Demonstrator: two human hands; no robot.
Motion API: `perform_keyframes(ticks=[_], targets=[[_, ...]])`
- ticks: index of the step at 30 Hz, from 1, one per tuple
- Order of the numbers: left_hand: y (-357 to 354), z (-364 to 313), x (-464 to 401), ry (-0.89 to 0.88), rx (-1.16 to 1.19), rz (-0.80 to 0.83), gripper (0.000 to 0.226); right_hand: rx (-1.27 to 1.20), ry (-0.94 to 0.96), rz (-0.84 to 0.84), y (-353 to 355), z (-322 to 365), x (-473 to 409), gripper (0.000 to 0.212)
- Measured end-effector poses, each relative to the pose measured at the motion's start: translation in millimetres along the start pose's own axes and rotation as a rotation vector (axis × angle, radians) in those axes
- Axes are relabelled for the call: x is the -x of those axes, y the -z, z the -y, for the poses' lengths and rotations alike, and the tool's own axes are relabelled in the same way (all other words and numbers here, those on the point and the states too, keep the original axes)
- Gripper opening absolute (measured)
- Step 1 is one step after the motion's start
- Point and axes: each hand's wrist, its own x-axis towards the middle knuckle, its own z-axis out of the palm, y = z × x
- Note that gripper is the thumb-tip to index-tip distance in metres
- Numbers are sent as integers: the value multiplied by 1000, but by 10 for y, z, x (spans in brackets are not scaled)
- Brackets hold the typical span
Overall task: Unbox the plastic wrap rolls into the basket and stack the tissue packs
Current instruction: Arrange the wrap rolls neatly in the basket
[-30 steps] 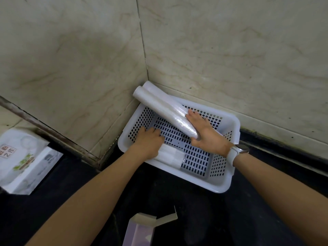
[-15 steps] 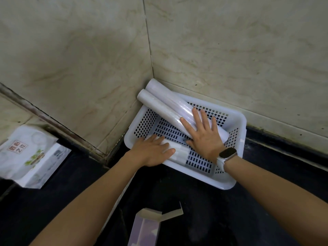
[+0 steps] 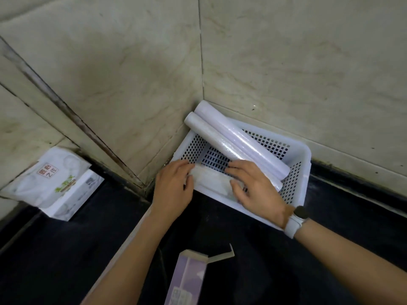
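A white perforated basket [image 3: 296, 186] sits in the wall corner on the dark counter. Two long plastic wrap rolls [image 3: 237, 140] lie slanted in it, their upper ends poking over the far left rim. A shorter roll [image 3: 211, 181] lies along the basket's near edge. My left hand [image 3: 174, 190] grips its left end and my right hand [image 3: 255, 186] grips its right end. A white tissue pack [image 3: 57, 181] lies at the far left by the wall.
An opened lilac cardboard box [image 3: 189, 278] with its flap up lies on the dark counter near the bottom edge, between my forearms. Tiled walls close in the basket behind and to the left. A white watch is on my right wrist.
My right hand came off the long rolls and down onto the short roll's right end. My left hand slid to its left end. The view shifted right and down.
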Motion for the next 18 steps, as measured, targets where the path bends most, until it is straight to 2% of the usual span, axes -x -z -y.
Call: perform_keyframes(ticks=[1,3,7,10,14,18], targets=[[32,49,154,52,8,-75,30,-61,50,27,-13,120,50,30],[59,171,472,196,-21,-98,35,-132,155,159,-70,366,170,32],[31,470,1018,542,-172,146,74,-83,325,628,-325,754,423,62],[61,645,1250,622,-261,270,95,-1,377,885,-503,945,534,73],[169,718,1419,654,-296,353,90,261,447,900,-628,1053,678,69],[379,674,1633,607,-131,250,74,329,342,842,-641,1153,812,56]])
